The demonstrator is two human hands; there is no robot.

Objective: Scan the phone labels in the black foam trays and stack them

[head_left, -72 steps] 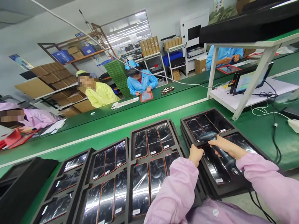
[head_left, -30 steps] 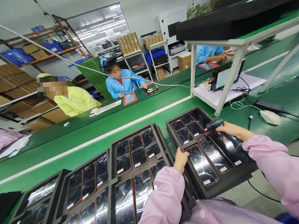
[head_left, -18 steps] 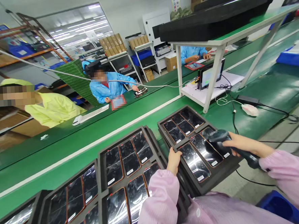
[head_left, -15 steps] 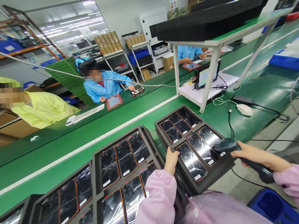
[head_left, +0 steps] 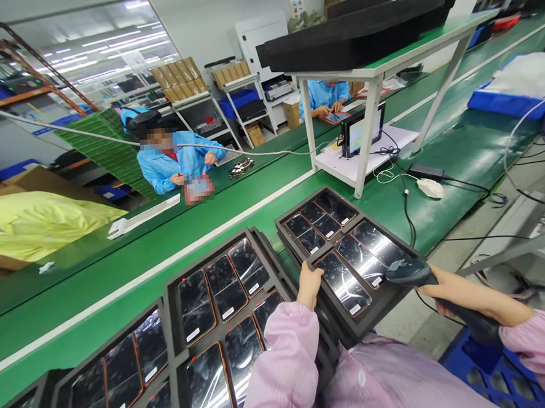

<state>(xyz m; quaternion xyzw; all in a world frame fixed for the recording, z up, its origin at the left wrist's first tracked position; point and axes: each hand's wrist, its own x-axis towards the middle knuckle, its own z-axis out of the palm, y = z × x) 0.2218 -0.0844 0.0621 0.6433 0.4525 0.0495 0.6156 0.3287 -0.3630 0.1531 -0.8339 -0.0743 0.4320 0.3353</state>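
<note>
My right hand (head_left: 448, 292) is closed round the handle of a black barcode scanner (head_left: 408, 274), whose head hangs over the near right corner of a black foam tray (head_left: 384, 305) holding several phones with white labels. My left hand (head_left: 309, 285) grips the left edge of that same tray, fingers curled over it. The tray tops a stack at the near edge of the green conveyor belt (head_left: 133, 271). Pink sleeves cover both my arms.
More black trays of phones (head_left: 222, 293) lie to the left. A white stand (head_left: 366, 155) with a small screen (head_left: 360, 134) sits behind, cables trailing right. A blue crate (head_left: 495, 378) is below my right arm. People in blue and yellow coats work across the belt.
My view has swung rightward. My right hand has drawn the scanner from the far row of the tray back toward its near right corner. My left hand stays on the tray's edge.
</note>
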